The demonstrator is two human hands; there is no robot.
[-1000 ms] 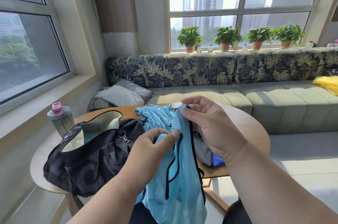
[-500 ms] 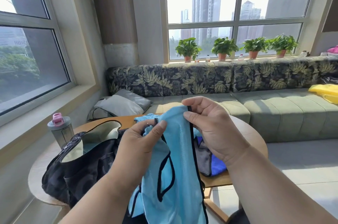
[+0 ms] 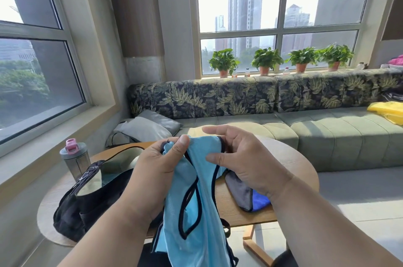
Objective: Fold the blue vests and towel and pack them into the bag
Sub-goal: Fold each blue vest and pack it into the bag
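Two hands hold one blue vest (image 3: 196, 212) above the desk (image 3: 283, 157): at nine o'clock lies the open bag (image 3: 98, 197), then the left hand (image 3: 157, 164) pinching bunched fabric, and at three o'clock the right hand (image 3: 246, 157) curled on the hem over the towel (image 3: 250, 197). The vest hangs twelve to six, so it may twist or slide loose, I judge.
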